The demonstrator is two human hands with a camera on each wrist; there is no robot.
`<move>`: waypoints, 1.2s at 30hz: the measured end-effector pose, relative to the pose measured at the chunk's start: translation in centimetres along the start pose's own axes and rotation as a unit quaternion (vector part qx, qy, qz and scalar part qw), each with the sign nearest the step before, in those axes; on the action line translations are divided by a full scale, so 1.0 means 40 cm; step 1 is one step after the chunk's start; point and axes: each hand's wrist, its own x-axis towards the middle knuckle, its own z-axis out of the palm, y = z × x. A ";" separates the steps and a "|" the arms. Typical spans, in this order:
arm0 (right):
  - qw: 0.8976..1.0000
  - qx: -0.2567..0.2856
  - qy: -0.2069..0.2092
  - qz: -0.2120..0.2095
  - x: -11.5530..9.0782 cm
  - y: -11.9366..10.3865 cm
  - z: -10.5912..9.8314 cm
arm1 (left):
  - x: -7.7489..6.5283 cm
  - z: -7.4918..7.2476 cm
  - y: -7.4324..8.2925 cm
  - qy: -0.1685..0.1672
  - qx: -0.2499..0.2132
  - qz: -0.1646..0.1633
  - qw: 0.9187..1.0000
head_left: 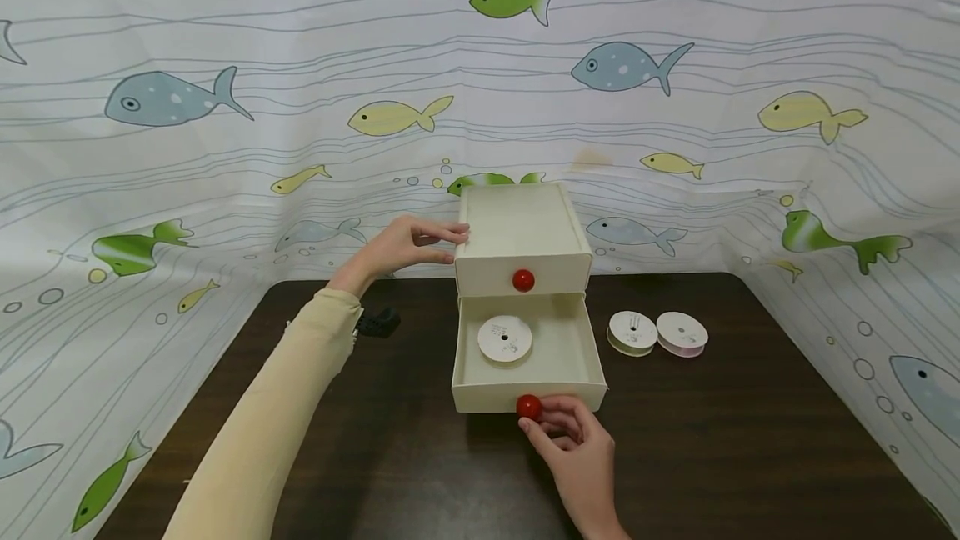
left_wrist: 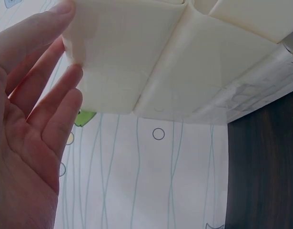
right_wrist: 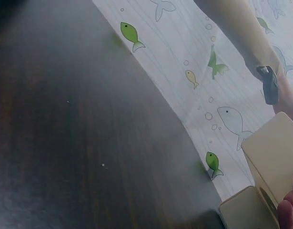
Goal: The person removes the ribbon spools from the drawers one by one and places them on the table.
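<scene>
A cream two-drawer box (head_left: 517, 219) stands on the dark table, its lower drawer (head_left: 562, 348) pulled out and its upper drawer closed. Inside the lower drawer, toward the left, lies a white ribbon spool (head_left: 505, 338). My right hand (head_left: 577, 448) pinches the red knob (head_left: 528, 407) on that drawer's front between thumb and fingers. At the box's upper left edge, my left hand (head_left: 405, 244) rests its fingertips, fingers mostly extended. The left wrist view shows this hand (left_wrist: 32, 109) against the box's side (left_wrist: 122, 57). Only a few fingertips (right_wrist: 289, 210) of the right hand appear in its wrist view.
Two more ribbon spools, one on the left (head_left: 632, 332) and one on the right (head_left: 682, 333), lie side by side to the right of the box. A second red knob (head_left: 523, 280) is on the upper drawer. A fish-patterned cloth (head_left: 517, 57) surrounds the table (head_left: 405, 473) behind and at the sides.
</scene>
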 end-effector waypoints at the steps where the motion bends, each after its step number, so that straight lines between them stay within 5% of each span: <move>1: 1.000 -0.004 0.001 0.003 -0.002 0.001 -0.001 | 0.000 0.000 0.001 0.000 -0.001 0.000 1.000; 12: 0.998 -0.045 0.009 0.030 -0.016 0.012 -0.010 | 0.000 0.000 0.000 0.006 -0.007 -0.008 1.000; 20: 0.999 -0.051 0.007 0.011 -0.016 0.023 -0.014 | 0.001 -0.002 0.006 0.002 -0.007 -0.010 1.000; 26: 0.996 -0.061 0.014 -0.064 -0.002 0.014 -0.035 | -0.001 -0.004 0.006 -0.001 -0.010 -0.009 1.000; 36: 0.977 -0.106 0.021 -0.183 0.039 -0.061 -0.091 | -0.001 -0.003 0.000 -0.006 -0.001 -0.009 1.000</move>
